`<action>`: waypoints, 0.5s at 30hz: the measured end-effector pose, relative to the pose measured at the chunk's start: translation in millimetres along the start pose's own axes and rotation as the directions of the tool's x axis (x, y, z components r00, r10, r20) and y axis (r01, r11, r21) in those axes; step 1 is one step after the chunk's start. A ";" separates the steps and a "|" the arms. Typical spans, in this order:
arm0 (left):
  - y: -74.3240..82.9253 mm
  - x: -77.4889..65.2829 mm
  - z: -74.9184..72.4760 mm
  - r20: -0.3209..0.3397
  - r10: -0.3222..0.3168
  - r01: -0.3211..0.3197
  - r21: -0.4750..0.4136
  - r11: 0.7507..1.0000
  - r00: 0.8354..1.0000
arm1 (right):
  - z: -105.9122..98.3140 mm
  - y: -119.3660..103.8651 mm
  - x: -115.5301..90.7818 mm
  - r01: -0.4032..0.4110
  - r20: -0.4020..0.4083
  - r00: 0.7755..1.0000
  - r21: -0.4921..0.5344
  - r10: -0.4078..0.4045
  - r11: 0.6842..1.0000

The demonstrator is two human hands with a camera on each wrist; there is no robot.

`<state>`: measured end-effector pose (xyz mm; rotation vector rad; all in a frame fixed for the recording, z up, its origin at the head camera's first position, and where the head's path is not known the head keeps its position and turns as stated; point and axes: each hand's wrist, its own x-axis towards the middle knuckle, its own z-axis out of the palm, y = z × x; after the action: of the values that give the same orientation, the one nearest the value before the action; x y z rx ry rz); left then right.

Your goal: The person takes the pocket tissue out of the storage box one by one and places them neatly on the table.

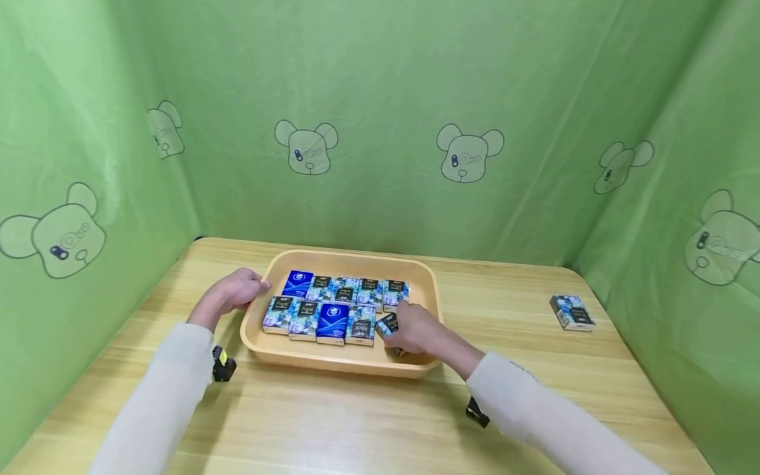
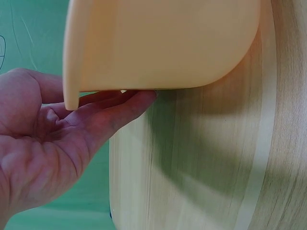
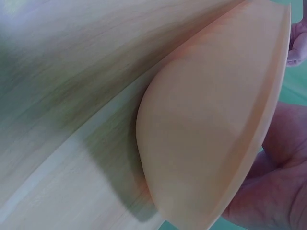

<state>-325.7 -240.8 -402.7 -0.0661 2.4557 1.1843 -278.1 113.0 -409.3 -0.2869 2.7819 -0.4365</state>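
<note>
A peach plastic tray (image 1: 341, 365) holds two rows of pocket tissue packs, most with a blue floral print and black label, and two plain blue ones (image 1: 332, 322). My left hand (image 1: 240, 288) grips the tray's left rim; in the left wrist view its fingers (image 2: 120, 112) lie along the outer wall and under the rim. Inside the tray, at the right end of the front row, my right hand (image 1: 415, 328) holds a tilted floral tissue pack (image 1: 388, 324), partly hidden by the fingers. The tray wall (image 3: 201, 120) hides that pack in the right wrist view.
Another floral tissue pack (image 1: 572, 313) lies on the wooden table (image 1: 505, 297) at the far right. Green curtains (image 1: 380, 79) with bear-head drawings enclose the back and both sides.
</note>
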 end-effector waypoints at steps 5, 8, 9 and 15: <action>0.3 -1.1 -0.7 -0.002 0.000 0.000 0.009 1.000 1.000 | -5.0 0.1 -1.3 -0.010 0.017 1.000 0.021 0.010 1.000; 0.4 -1.5 -0.9 0.001 0.000 0.000 0.007 1.000 1.000 | -12.6 -1.2 -2.2 -0.009 0.025 1.000 0.026 0.009 1.000; 0.4 -1.5 -0.9 0.001 0.000 0.000 0.005 1.000 1.000 | -15.7 -1.7 -2.1 -0.010 0.026 1.000 0.028 0.009 1.000; -0.4 -0.2 -1.0 -0.002 0.003 -0.003 0.005 1.000 1.000 | -35.3 -0.7 -2.4 -0.010 0.015 1.000 0.076 0.009 0.997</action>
<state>-325.9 -241.9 -402.3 -0.0629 2.4612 1.1804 -287.5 122.2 -376.4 -0.2586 2.7437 -0.5346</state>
